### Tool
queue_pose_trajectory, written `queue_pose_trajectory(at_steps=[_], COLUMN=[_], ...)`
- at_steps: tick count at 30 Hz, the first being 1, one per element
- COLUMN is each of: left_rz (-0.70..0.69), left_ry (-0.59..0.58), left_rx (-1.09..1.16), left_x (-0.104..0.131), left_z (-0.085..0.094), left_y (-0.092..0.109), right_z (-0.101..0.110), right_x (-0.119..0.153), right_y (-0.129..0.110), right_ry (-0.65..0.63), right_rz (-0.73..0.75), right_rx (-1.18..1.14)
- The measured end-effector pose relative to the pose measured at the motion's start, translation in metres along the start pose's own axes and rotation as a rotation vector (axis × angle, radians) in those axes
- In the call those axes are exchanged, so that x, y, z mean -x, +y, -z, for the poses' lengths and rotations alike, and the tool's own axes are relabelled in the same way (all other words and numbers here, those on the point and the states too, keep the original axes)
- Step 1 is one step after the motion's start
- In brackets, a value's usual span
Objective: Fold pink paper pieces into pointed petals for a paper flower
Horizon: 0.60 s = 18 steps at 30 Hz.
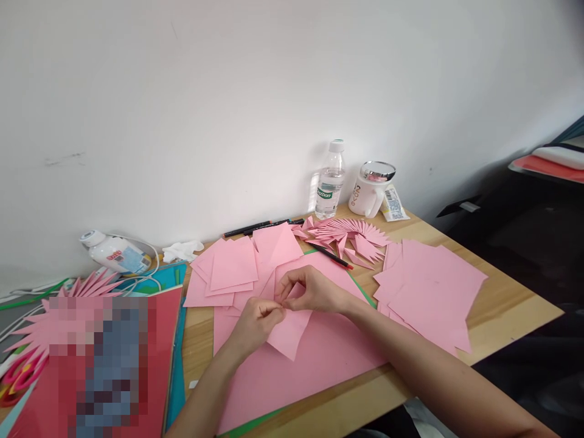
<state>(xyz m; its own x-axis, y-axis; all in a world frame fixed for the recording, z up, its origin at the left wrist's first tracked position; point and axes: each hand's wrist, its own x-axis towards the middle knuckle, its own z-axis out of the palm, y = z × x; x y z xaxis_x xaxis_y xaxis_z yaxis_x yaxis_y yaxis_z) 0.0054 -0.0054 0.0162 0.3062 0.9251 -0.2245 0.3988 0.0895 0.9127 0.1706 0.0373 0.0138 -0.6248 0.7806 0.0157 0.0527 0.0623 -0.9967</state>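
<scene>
A pink paper piece [292,334] hangs between my two hands over a large pink sheet [319,371] on the wooden table [515,310]. My left hand [258,319] pinches its upper left part, fingers closed. My right hand [310,292] is closed on the same paper from above and right, fingertips meeting those of my left hand. The exact fold between the fingertips is hidden. Pink squares [235,264] lie in a loose pile behind my left hand. More pink squares [429,289] are spread to the right.
Behind are folded pink pieces [349,234], a pen [331,255], a water bottle [330,185] and a white mug [368,194]. At left are a white bottle [114,252], a red folder [168,322], pink scissors [25,371] and a fan-shaped pink piece [34,328].
</scene>
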Motion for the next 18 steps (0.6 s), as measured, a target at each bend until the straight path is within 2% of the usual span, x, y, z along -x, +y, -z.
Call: queue_pose_trajectory(at_steps=[4, 7, 12, 15, 18], left_rz=[0.000, -0.011, -0.034, -0.027, -0.014], left_ry=[0.008, 0.033, 0.057, 0.062, 0.061], left_rx=[0.001, -0.009, -0.012, 0.009, 0.023], left_x=[0.000, 0.000, -0.001, -0.002, -0.002], left_z=[0.000, 0.002, 0.005, 0.005, 0.005], left_y=[0.000, 0.001, 0.000, -0.001, -0.002], right_z=[0.000, 0.006, 0.019, 0.021, 0.019], right_x=[0.000, -0.002, -0.006, -0.007, -0.006], right_y=[0.000, 0.003, 0.004, 0.001, 0.001], right_ry=[-0.009, 0.034, 0.221, 0.326, 0.205], right_rz=[-0.023, -0.006, -0.043, -0.015, -0.017], right_rx=[-0.019, -0.008, 0.029, 0.049, 0.002])
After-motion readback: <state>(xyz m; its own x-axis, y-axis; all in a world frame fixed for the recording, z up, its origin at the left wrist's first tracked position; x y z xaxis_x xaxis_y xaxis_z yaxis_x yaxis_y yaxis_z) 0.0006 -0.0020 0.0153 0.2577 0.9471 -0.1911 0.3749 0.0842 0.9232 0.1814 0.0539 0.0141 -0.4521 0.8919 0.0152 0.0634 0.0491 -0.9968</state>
